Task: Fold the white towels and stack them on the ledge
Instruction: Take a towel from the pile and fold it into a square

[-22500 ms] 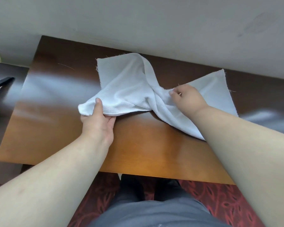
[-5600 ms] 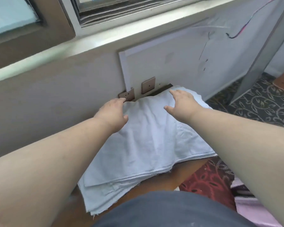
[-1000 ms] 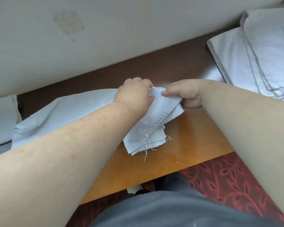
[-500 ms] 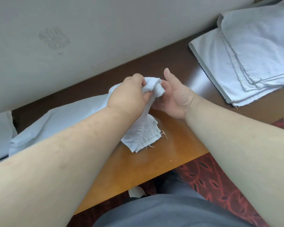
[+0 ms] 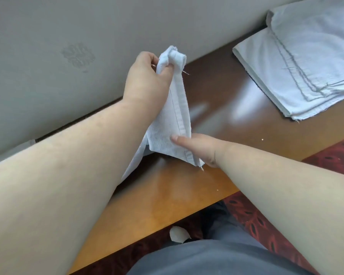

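**Towel lifted by one corner over the wooden ledge**

From my head view, the biggest thing I see is the grey wall (image 5: 87, 32) across the top, with a faint blotchy mark on it. Below it runs the glossy wooden ledge (image 5: 216, 108), darker toward the wall and orange-brown at its near edge. Red patterned carpet (image 5: 336, 155) shows past that edge at lower right.

At the far right of the ledge lies a stack of folded towels (image 5: 298, 64), its layered edges facing me and its far side against the wall.

The white towel (image 5: 173, 120) I am working on hangs in the air above the middle of the ledge. My left hand (image 5: 147, 80) has its fingers curled tight round a bunched top corner and holds it up in front of the wall. The cloth drops from there in a narrow hemmed strip. My right hand (image 5: 199, 147) meets it lower down: the thumb lies straight on the front of the cloth, and the other fingers are hidden behind it, so I cannot tell how far they curl.

A small white scrap (image 5: 178, 234) lies on the floor below the ledge.
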